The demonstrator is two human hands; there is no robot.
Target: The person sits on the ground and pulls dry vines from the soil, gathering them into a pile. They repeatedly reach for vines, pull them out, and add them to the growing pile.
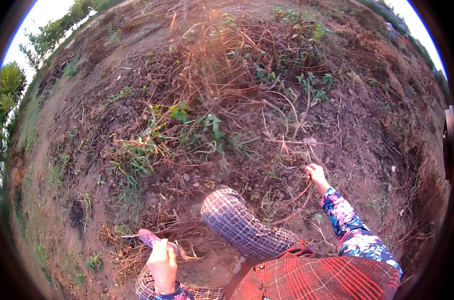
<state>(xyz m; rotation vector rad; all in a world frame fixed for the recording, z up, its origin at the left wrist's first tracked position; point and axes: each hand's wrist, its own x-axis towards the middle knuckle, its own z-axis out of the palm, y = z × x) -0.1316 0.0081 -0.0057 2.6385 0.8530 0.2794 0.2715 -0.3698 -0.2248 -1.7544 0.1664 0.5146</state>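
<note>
At the lower left, my left hand [163,264] is closed and raised in front of a shoe [149,237]; whether it holds anything is hard to see, though a thin pale pointed thing [129,236] shows beyond the shoe. At the right, my right hand [316,176] is closed on a thin dry vine [305,202], which loops down from it towards the bent knee [225,210] in checked trousers. Other dry stems and a pale twig [302,142] lie just beyond this hand.
Rough, sloping soil carries a big heap of dry vines [215,67], green leafy weeds [213,127] and grass clumps [137,157]. Cut dry stems [125,258] lie beside my left hand. Trees [9,90] stand at the far left edge.
</note>
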